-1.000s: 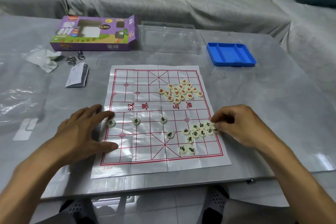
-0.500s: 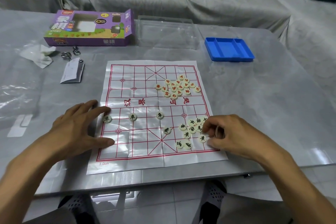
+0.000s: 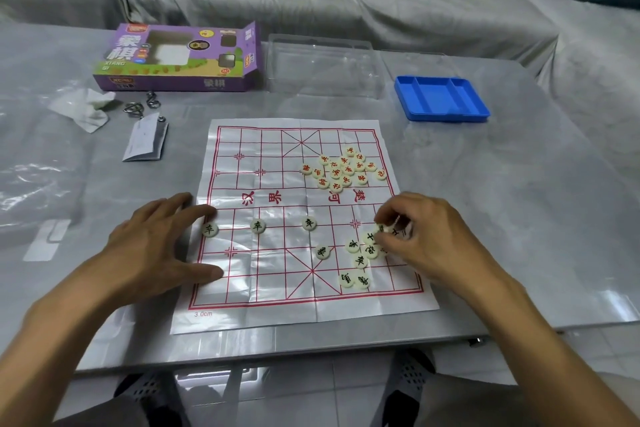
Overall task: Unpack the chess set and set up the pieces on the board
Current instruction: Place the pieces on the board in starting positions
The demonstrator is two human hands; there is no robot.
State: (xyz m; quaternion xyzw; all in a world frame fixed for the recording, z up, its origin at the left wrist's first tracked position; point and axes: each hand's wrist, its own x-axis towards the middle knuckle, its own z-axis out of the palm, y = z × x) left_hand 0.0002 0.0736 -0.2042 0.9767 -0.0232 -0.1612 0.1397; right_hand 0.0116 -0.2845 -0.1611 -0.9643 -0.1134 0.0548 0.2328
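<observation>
My right hand (image 3: 429, 236) pinches a black-marked piece (image 3: 381, 228) from the loose cluster at four o'clock on the board (image 3: 277, 295); my left hand (image 3: 162, 246) lies flat with fingers straight, pressing the nine o'clock edge. These discs look light and slick, best nipped at the rim, while the thin sheet would slide easily. My fingers hide which piece it is.

Cream disc pieces (image 3: 360, 250) loosely clustered on flat red-lined paper board (image 3: 277, 295)
</observation>
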